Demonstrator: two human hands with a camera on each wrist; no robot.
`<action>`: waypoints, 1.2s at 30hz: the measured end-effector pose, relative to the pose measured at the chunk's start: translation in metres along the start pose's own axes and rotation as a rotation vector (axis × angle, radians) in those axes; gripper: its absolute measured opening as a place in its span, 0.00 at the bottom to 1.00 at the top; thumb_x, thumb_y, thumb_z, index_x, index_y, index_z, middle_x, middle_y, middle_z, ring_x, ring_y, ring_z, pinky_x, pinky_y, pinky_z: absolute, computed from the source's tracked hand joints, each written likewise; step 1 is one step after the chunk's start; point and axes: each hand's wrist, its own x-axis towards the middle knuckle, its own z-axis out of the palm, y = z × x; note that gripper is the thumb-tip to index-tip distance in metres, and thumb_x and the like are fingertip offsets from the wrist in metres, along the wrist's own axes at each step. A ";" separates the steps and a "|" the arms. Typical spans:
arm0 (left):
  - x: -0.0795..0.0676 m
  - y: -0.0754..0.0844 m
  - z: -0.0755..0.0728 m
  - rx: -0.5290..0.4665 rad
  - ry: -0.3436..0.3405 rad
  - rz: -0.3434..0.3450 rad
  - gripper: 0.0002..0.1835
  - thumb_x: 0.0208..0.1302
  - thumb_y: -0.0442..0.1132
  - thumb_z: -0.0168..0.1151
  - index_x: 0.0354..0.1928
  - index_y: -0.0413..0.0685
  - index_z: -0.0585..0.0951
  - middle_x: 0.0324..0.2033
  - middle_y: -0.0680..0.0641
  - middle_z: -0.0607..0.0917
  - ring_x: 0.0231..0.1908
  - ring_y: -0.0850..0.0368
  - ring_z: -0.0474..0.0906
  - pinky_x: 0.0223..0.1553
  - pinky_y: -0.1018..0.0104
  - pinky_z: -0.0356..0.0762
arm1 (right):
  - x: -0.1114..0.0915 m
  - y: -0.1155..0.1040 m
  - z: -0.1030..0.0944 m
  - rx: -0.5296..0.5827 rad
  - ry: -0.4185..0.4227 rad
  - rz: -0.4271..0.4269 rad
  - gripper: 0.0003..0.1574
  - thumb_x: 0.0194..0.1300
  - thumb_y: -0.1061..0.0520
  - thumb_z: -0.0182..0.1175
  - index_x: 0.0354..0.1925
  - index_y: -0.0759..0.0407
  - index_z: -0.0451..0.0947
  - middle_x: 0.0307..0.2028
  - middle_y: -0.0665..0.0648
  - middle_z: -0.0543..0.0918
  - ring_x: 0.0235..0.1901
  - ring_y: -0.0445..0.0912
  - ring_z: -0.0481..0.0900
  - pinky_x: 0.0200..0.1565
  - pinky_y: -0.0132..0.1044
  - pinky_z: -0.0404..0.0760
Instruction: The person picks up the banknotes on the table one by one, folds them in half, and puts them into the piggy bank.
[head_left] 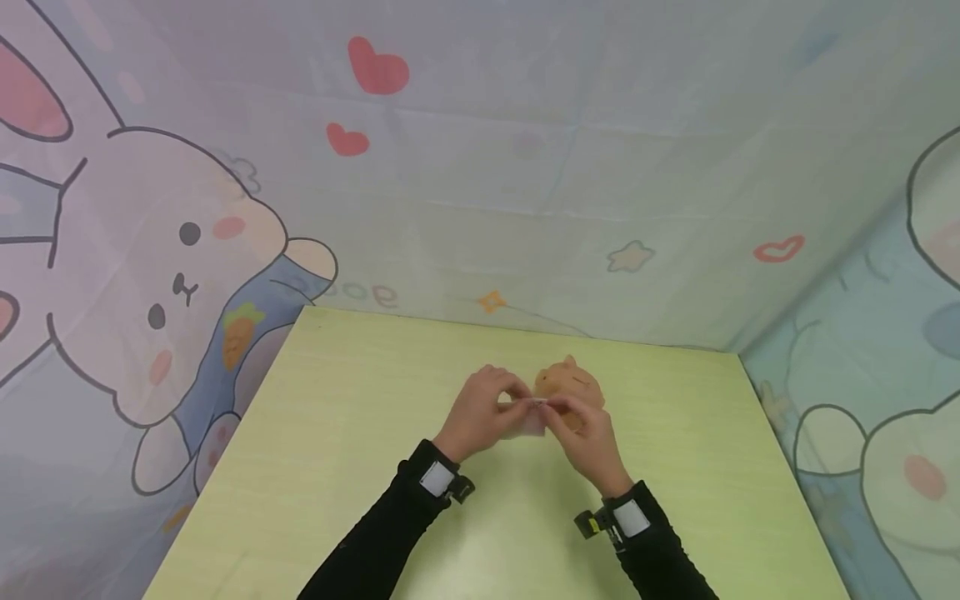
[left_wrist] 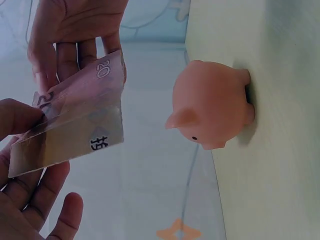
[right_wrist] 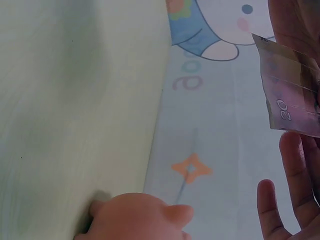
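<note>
Both hands hold a small pinkish banknote marked 20 just above the table. My left hand pinches it from the left side, and my right hand pinches it at the right between thumb and fingers. Seen from the left wrist, the banknote has a lengthwise crease, with one part bent at an angle. An orange-pink piggy bank stands upright just beyond the right hand, apart from the note. Its ear and eye show in the left wrist view; the right wrist view cuts off part of the pig.
The pale yellow-green table extends on both sides of the hands. Behind it hangs a cloth backdrop printed with rabbits, hearts and stars, meeting the table's far edge. Each wrist wears a strapped small camera over a black sleeve.
</note>
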 end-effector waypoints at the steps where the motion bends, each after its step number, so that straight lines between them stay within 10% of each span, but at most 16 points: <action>1: 0.000 0.000 0.001 0.003 -0.008 0.002 0.02 0.64 0.44 0.61 0.34 0.57 0.80 0.32 0.66 0.76 0.36 0.69 0.68 0.41 0.74 0.63 | 0.000 0.005 0.000 -0.009 0.004 -0.015 0.10 0.57 0.68 0.64 0.37 0.58 0.79 0.35 0.52 0.81 0.35 0.46 0.79 0.36 0.41 0.78; 14: -0.006 -0.009 0.007 -0.030 0.037 0.004 0.03 0.64 0.47 0.62 0.37 0.60 0.80 0.34 0.66 0.77 0.36 0.70 0.68 0.39 0.72 0.65 | -0.002 0.024 -0.003 0.001 0.011 -0.028 0.12 0.61 0.63 0.63 0.40 0.47 0.79 0.38 0.44 0.80 0.38 0.42 0.79 0.38 0.38 0.77; 28: -0.011 -0.012 0.005 -0.102 0.078 -0.082 0.02 0.65 0.48 0.61 0.36 0.62 0.80 0.34 0.68 0.77 0.38 0.69 0.70 0.37 0.70 0.67 | 0.005 -0.014 -0.011 0.101 -0.015 -0.036 0.10 0.58 0.73 0.59 0.37 0.64 0.78 0.35 0.58 0.80 0.33 0.52 0.80 0.33 0.44 0.79; 36: -0.019 -0.020 0.010 -0.124 0.112 -0.131 0.04 0.63 0.51 0.62 0.36 0.64 0.79 0.33 0.69 0.77 0.35 0.70 0.71 0.36 0.70 0.70 | -0.001 0.018 -0.005 0.114 -0.018 0.033 0.07 0.63 0.62 0.61 0.38 0.51 0.79 0.33 0.50 0.81 0.31 0.46 0.80 0.33 0.42 0.78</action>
